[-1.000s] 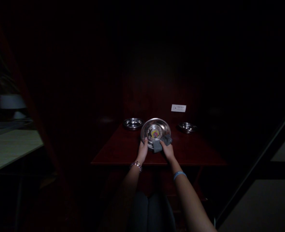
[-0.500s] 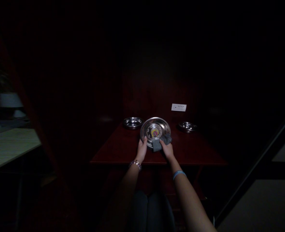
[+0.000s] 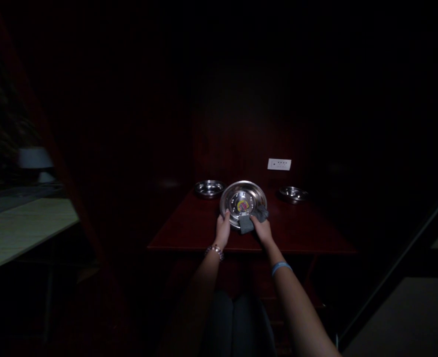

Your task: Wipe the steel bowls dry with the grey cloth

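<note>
A shiny steel plate (image 3: 234,196) with a raised rim is tilted up towards me above the table, a yellow and red sticker at its centre. My left hand (image 3: 223,230) is closed on its lower left rim, thumb on the inner face. At the lower right, my right hand (image 3: 261,229) is closed on a grey cloth (image 3: 246,224), which lies against the plate's rim. The fingers behind the plate are hidden. Behind it to the left a steel bowl (image 3: 209,188) stands on the table, and another steel bowl (image 3: 293,194) stands at the right.
The dark red table (image 3: 189,233) meets a back wall carrying a white socket panel (image 3: 279,164). A red partition stands at the left. Beyond it are a pale tabletop (image 3: 29,228) and a white lamp (image 3: 35,157). The surroundings are very dark.
The whole view has shifted, so everything appears slightly further right. Both hands keep hold of the plate and cloth, with hardly any movement relative to the table.
</note>
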`<state>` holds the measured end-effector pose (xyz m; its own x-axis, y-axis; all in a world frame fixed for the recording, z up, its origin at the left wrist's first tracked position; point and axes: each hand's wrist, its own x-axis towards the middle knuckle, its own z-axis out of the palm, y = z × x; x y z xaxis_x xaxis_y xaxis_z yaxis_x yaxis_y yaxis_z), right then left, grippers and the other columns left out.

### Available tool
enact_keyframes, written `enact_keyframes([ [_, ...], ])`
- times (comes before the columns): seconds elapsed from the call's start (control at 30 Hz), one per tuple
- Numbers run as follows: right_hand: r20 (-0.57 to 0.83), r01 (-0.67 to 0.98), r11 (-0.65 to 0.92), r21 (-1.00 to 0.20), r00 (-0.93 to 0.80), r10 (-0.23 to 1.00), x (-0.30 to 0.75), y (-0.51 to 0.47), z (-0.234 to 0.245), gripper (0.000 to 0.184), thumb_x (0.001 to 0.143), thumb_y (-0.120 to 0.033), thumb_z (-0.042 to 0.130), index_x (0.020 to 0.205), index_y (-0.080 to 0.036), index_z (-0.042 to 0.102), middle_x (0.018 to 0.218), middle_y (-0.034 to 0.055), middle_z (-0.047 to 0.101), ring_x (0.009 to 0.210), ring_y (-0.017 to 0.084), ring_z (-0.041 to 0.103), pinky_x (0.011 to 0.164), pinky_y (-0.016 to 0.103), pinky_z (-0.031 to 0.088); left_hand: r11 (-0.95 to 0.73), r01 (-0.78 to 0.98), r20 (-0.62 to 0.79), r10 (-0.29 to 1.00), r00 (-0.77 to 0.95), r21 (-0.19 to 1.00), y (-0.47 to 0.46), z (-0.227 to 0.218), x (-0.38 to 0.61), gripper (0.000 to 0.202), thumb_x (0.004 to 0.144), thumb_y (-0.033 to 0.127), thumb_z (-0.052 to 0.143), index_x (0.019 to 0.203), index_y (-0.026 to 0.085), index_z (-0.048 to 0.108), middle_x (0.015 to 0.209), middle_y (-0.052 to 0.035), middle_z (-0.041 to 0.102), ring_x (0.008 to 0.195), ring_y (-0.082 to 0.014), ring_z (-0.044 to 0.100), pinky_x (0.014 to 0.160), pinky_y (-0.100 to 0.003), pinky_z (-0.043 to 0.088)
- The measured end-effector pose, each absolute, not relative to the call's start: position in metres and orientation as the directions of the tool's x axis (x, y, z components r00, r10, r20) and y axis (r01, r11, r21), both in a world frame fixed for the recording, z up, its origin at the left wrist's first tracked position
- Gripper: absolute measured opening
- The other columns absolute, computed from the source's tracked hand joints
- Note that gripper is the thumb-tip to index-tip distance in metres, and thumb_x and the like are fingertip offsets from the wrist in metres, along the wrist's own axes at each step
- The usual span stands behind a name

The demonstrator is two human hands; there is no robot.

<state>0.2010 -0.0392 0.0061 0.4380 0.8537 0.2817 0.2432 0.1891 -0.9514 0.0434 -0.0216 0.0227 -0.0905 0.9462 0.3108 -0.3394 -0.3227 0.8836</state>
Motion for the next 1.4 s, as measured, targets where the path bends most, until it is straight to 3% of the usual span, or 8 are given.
enact_keyframes([
  [1.4, 0.287, 0.220, 0.204, -0.954, 0.464, 0.838, 0.1999, -0.0417, 0.0092, 0.041, 0.075, -0.043, 0.065, 0.109, -0.020, 0.068, 0.113, 0.0056, 0.071, 0.111, 0.024, 0.065, 0.101, 0.037, 0.047, -0.272, -0.353, 0.263, 0.962, -0.074, 0.895, -0.0244, 0.0236, 0.0444, 0.032, 0.086, 0.033, 0.058, 0.109, 0.012, 0.065, 0.115, -0.0121, 0.070, 0.108, -0.0219, 0.063, 0.100, -0.037, 0.044],
])
